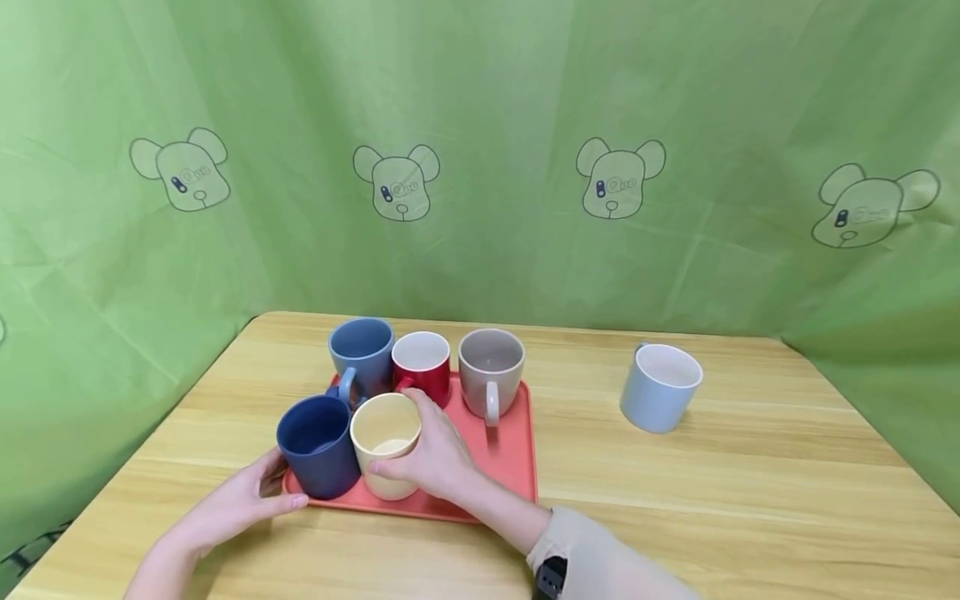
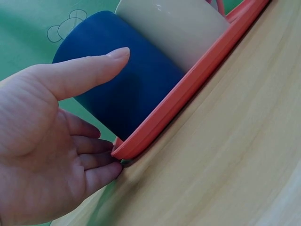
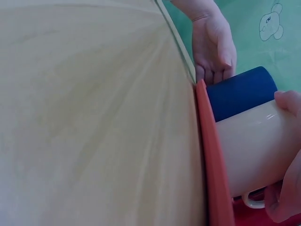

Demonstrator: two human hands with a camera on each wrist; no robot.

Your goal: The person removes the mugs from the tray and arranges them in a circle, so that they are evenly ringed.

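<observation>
My right hand (image 1: 442,458) grips a cream mug (image 1: 388,483) from its right side, thumb in front and fingers behind. That mug stands on a coral-red tray (image 1: 498,458), close beside a navy mug (image 1: 326,467). At the tray's front left corner is my left hand (image 1: 232,504). In the left wrist view its fingertips (image 2: 106,176) touch the tray's corner, and the extended thumb lies in front of the navy mug. In the right wrist view, the cream mug's handle (image 3: 255,203) shows near my right fingers.
Behind, a blue mug (image 1: 365,367), a red mug (image 1: 433,385) and a grey mug (image 1: 480,387) stand along the tray's far side. A light-blue mug (image 1: 651,402) sits apart on the wooden table (image 1: 712,500) at the right. A green curtain (image 1: 510,250) hangs beyond the table.
</observation>
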